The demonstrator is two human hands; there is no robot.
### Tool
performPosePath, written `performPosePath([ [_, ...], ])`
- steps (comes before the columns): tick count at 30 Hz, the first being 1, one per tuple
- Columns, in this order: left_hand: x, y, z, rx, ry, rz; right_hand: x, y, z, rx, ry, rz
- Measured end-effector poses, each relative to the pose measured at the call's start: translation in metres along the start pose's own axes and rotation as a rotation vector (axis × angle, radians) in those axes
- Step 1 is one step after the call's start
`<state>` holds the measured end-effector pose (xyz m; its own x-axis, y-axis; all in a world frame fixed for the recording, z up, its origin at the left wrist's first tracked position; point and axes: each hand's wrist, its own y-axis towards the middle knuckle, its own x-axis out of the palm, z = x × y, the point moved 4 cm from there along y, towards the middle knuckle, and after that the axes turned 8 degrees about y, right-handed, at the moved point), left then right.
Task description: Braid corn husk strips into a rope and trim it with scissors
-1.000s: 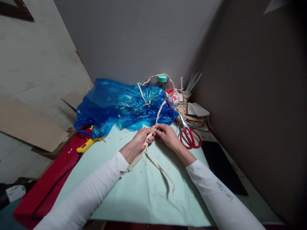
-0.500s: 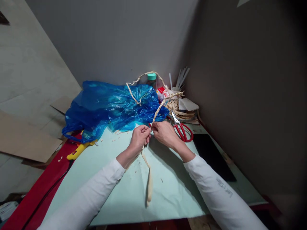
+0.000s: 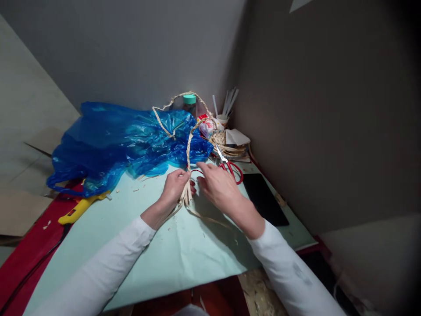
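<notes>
My left hand (image 3: 175, 188) pinches a pale straw braid (image 3: 188, 149) near its lower end, where the plaiting gives way to loose flat strands (image 3: 186, 196). From that spot a thin red thread (image 3: 196, 170) arcs over to my right hand (image 3: 219, 186), whose fingers are closed on it just to the right. The braid rises from my fingers and loops back over a blue plastic bag (image 3: 128, 140). One loose strand trails right, beneath my right hand. Red-handled scissors (image 3: 235, 171) lie just beyond my right hand, blades pointing away.
A yellow glue gun (image 3: 80, 210) with a black cord lies at the left edge of the pale green sheet (image 3: 158, 267). On the right is a flat black panel (image 3: 265, 198). Toward the wall stand a green-lidded jar (image 3: 189, 102), a cup of white sticks (image 3: 223, 117) and a straw bundle (image 3: 232, 150).
My right hand has moved away from the braid, drawing the red thread out sideways. My left hand keeps its pinch, and the loose strands now show below it. The whole view has shifted.
</notes>
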<state>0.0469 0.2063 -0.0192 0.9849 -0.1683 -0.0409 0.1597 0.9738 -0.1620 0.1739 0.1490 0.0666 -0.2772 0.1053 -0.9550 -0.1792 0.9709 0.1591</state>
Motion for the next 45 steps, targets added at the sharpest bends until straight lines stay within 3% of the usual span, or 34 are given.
performPosePath([
  [5, 0.0, -0.004, 0.007, -0.16, -0.059, -0.092, -0.022, -0.073, 0.063, 0.313, -0.205, 0.171],
  [7, -0.001, -0.006, 0.009, -0.23, -0.101, -0.108, -0.016, -0.095, 0.086, 0.406, -0.258, 0.197],
  [10, -0.002, -0.01, 0.011, -0.259, -0.146, -0.094, 0.0, -0.11, 0.101, 0.433, -0.275, 0.198],
  [16, -0.009, -0.023, 0.008, -0.255, -0.079, -0.043, 0.015, -0.112, 0.104, 0.458, -0.219, 0.251],
  [35, -0.004, -0.026, 0.013, -0.258, 0.135, 0.023, 0.014, -0.116, 0.113, 0.528, -0.194, 0.197],
  [40, -0.004, -0.027, 0.012, -0.271, 0.136, 0.015, 0.014, -0.11, 0.113, 0.498, -0.194, 0.13],
  [45, -0.003, -0.026, 0.012, -0.294, 0.136, -0.011, 0.013, -0.106, 0.114, 0.51, -0.159, 0.155],
])
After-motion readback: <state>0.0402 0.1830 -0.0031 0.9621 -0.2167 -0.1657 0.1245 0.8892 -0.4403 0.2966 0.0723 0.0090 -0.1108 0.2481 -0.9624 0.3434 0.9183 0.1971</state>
